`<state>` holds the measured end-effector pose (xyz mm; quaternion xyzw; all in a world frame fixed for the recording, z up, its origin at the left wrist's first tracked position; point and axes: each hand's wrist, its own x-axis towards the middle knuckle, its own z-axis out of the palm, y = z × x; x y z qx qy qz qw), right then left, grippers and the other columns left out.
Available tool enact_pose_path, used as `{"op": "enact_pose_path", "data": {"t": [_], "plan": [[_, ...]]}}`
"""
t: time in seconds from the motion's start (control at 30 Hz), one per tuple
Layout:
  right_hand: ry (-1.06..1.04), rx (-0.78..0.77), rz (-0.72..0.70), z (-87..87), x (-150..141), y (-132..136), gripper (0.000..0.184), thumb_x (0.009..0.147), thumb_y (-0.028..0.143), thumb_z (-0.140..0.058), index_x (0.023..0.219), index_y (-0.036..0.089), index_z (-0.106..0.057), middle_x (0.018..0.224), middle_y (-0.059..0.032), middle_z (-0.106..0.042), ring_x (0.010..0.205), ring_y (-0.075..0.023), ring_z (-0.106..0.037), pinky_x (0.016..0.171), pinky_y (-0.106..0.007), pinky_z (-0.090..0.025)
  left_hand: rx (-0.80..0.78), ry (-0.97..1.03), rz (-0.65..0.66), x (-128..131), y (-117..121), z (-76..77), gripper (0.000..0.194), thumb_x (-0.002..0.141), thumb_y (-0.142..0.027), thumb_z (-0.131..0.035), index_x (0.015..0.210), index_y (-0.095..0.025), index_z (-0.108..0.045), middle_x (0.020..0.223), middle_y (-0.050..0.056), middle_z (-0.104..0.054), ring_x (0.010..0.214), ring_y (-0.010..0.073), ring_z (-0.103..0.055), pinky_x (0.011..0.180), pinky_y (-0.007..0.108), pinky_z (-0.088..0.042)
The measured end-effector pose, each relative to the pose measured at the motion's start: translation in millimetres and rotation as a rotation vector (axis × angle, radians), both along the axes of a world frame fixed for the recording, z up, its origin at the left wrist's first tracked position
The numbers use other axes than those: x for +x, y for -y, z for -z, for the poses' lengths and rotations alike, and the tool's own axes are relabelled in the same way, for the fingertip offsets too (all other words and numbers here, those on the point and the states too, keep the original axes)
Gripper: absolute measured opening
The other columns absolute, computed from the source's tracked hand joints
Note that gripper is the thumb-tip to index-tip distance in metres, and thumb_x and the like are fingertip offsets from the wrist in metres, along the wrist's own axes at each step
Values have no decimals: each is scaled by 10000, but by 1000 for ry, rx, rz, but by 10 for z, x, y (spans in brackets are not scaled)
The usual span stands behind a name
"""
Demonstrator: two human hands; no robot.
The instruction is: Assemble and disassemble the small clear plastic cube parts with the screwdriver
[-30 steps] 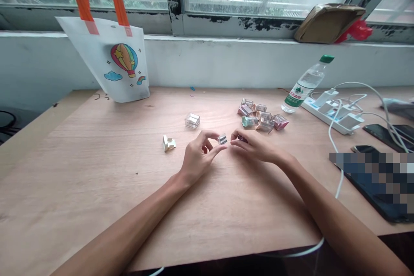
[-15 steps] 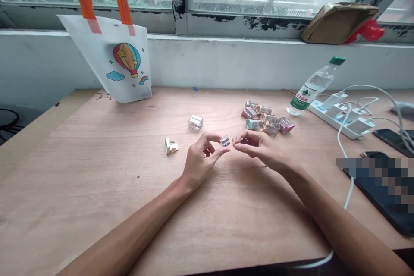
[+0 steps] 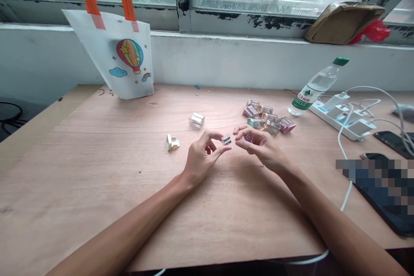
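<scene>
A small pencil sharpener (image 3: 226, 139) with two metal blades is pinched between the thumb and index finger of my left hand (image 3: 202, 151). Just to its right, my right hand (image 3: 261, 144) has its thumb and index tips close to the sharpener but apart from it. A purple piece (image 3: 248, 138) shows behind those curled fingers, mostly hidden. Left of my hands, a clear sharpener case (image 3: 196, 120) and a cream plastic part (image 3: 172, 142) lie on the table. Several coloured clear-cased sharpeners (image 3: 271, 127) are heaped beyond my right hand.
At the back left stands a white bag (image 3: 129, 86) with orange handles. A water bottle (image 3: 302, 101) leans by a power strip (image 3: 339, 120) with white cables. Phones (image 3: 393, 142) and a dark device (image 3: 375, 202) lie at the right. A cardboard piece (image 3: 343, 21) rests on the sill.
My right thumb and index finger have parted slightly and drawn up a little. The left hand still holds the sharpener. The whole view has shifted slightly.
</scene>
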<state>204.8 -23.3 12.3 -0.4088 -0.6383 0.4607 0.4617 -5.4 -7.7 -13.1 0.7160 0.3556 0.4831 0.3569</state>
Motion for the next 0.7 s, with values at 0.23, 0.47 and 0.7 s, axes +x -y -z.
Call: {"op": "enact_pose_path", "data": {"t": [0.23,0.47,0.7], "plan": [[6,57,-11,96,-100,12,106,907,342,-705,923,237,-707,1154,-47,-543,863,-142,-535,655,-270,-414,128,-69,0,8,17,29,256,868,-344,-761,1045,-221,-624,902,-23,-699,581,67,-588,558,202,-458],[16,110,51,119,-149,23,127,904,362,-711,913,236,-702,1117,-51,-576,850,-157,-561,698,-302,-448,189,-122,-51,3,19,58,257,878,-364,-751,1052,-221,-627,847,-37,-705,589,75,-606,565,200,-463],[-109,-63,61,88,-206,67,208,864,377,-748,958,233,-631,1018,-18,-592,697,-112,-446,542,-253,-305,254,-187,-91,3,18,80,235,905,-381,-718,1065,-232,-630,929,-21,-744,612,84,-644,574,213,-473]]}}
